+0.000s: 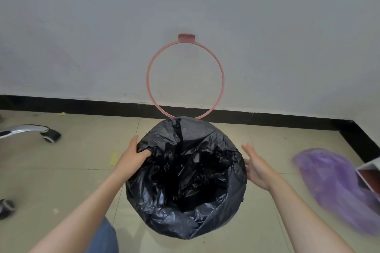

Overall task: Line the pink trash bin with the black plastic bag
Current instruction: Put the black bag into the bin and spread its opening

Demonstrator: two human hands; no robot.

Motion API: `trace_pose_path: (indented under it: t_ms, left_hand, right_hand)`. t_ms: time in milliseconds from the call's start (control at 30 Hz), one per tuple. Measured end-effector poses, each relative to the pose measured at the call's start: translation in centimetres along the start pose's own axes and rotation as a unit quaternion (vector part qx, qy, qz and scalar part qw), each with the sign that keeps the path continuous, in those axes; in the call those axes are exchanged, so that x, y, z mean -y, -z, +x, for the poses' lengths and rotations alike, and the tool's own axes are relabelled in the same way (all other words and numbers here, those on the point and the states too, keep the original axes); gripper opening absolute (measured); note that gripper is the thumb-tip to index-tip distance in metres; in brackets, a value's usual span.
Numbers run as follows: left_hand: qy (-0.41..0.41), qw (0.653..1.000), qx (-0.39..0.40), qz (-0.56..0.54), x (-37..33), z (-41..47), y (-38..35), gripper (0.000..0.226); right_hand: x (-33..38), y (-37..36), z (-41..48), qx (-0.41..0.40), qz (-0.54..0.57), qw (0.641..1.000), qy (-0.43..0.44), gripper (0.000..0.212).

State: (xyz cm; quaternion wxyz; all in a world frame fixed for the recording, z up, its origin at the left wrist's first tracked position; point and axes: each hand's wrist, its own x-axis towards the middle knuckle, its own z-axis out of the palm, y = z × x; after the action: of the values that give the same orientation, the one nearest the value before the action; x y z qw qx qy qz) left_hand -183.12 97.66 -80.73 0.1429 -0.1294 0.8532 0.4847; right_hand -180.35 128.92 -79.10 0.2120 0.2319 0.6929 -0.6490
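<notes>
At centre, on the floor: black bag (186,178) already spread over the bin, hiding it. Left hand (134,155) at nine o'clock, pinching the bag's edge; right hand (256,167) at three o'clock, open, just beside. Pink ring (151,63) at twelve o'clock, raised, probably still to clamp down.

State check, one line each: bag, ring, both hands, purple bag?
black bag: mouth open, draped over the bin's edge; bin itself hidden
pink ring: raised, leaning against the wall, not on the bag
left hand: gripping the bag's edge, fingers tucked inside
right hand: open, beside the bag, holding nothing
purple bag: on the floor, blurred
</notes>
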Motion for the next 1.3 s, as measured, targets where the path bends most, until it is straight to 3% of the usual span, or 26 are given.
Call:
trace_pose_path:
  t_ms: [33, 67, 100, 133, 167, 200, 267, 333, 433, 500, 600, 667, 733, 800, 867, 933, 967, 1033, 1067, 1133, 1200, 1233, 1300]
  left_hand:
    - [-0.039, 0.989, -0.055, 0.13, 0.0, -0.4, -0.3, 0.069]
    - [-0.128, 0.944, -0.128, 0.275, -0.2, -0.7, -0.9, 0.072]
    - [-0.233, 0.881, -0.168, 0.375, -0.7, -1.1, -1.7, 0.073]
    - [-0.323, 0.813, -0.164, 0.457, -1.4, -1.3, -2.7, 0.072]
    - [-0.38, 0.742, -0.099, 0.543, -1.7, -1.3, -3.8, 0.07]
    - [-0.384, 0.686, 0.0, 0.618, -1.8, -1.1, -4.8, 0.069]
    - [-0.264, 0.605, 0.157, 0.734, -1.5, 0.1, -5.9, 0.074]
    - [-0.176, 0.56, 0.192, 0.787, -1.2, 1.5, -6.4, 0.079]
    - [-0.134, 0.496, 0.203, 0.833, -0.1, 2.4, -6.7, 0.077]
    - [-0.128, 0.462, 0.192, 0.856, -0.1, 2.2, -6.9, 0.071]
    - [-0.151, 0.494, 0.189, 0.835, -0.3, 2.2, -7.3, 0.069]
    - [-0.18, 0.532, 0.186, 0.806, -0.8, 1.9, -7.4, 0.071]
    - [-0.228, 0.575, 0.166, 0.768, -1.8, 1.0, -7.0, 0.069]
    - [-0.264, 0.64, 0.12, 0.712, -2.3, -0.5, -6.4, 0.067]
    - [-0.298, 0.702, -0.015, 0.647, -2.2, -1.3, -5.3, 0.069]
    - [-0.235, 0.782, -0.119, 0.565, -2.2, -1.6, -3.6, 0.079]
    - [-0.177, 0.833, -0.127, 0.508, -2.1, -1.6, -2.7, 0.084]
    - [-0.058, 0.93, -0.079, 0.353, -1.4, -0.5, -1.5, 0.087]
    - [-0.025, 0.966, -0.039, 0.254, -1.1, 0.1, -1.1, 0.087]
    - [-0.014, 0.997, 0.01, 0.081, -0.7, 0.7, -0.7, 0.078]
    - [-0.006, 1.0, 0.014, -0.026, -0.6, 0.6, -0.8, 0.066]
    - [0.009, 0.998, 0.019, -0.064, -0.5, 0.6, -0.9, 0.063]
    - [0.043, 0.991, 0.033, -0.118, -0.4, 0.6, -1.0, 0.062]
  right_hand:
    - [0.6, 0.1, -0.1, -0.076, -0.089, 0.992, 0.038, 0.055]
    - [1.4, -0.1, -0.3, -0.154, -0.24, 0.953, 0.1, 0.051]
    - [2.3, -0.9, -0.8, -0.189, -0.385, 0.885, 0.181, 0.046]
    - [3.0, -2.2, -1.4, -0.164, -0.485, 0.818, 0.261, 0.043]
    - [3.3, -3.8, -1.7, -0.092, -0.558, 0.766, 0.306, 0.043]
    - [3.0, -5.5, -1.7, -0.005, -0.616, 0.726, 0.306, 0.044]
    - [1.0, -7.9, -0.6, 0.119, -0.73, 0.631, 0.234, 0.048]
    - [-0.6, -8.1, 1.2, 0.149, -0.818, 0.542, 0.126, 0.055]
    - [-1.8, -7.3, 2.9, 0.151, -0.899, 0.411, 0.02, 0.065]
    - [-2.4, -7.3, 3.7, 0.147, -0.921, 0.36, -0.018, 0.071]
    - [-2.7, -8.0, 4.2, 0.144, -0.915, 0.373, -0.043, 0.078]
    - [-1.9, -8.6, 3.9, 0.147, -0.889, 0.435, -0.004, 0.072]
    - [-1.0, -9.1, 3.7, 0.139, -0.854, 0.491, 0.1, 0.06]
    - [-0.4, -9.5, 3.7, 0.119, -0.845, 0.493, 0.169, 0.056]
    - [-0.3, -9.3, 4.4, 0.104, -0.852, 0.486, 0.165, 0.057]
    - [-0.7, -8.7, 5.6, 0.104, -0.859, 0.488, 0.119, 0.059]
    - [-0.9, -8.3, 6.0, 0.11, -0.865, 0.48, 0.092, 0.061]
    - [-1.0, -7.8, 6.5, 0.132, -0.87, 0.472, 0.054, 0.064]
    - [-0.7, -7.7, 6.3, 0.146, -0.86, 0.486, 0.046, 0.063]
    - [0.5, -7.9, 5.3, 0.169, -0.806, 0.564, 0.066, 0.052]
    - [2.3, -8.0, 3.7, 0.132, -0.719, 0.664, 0.156, 0.035]
    - [3.1, -7.7, 3.0, 0.068, -0.675, 0.703, 0.213, 0.028]
    - [4.0, -6.7, 2.5, -0.113, -0.6, 0.737, 0.289, 0.027]
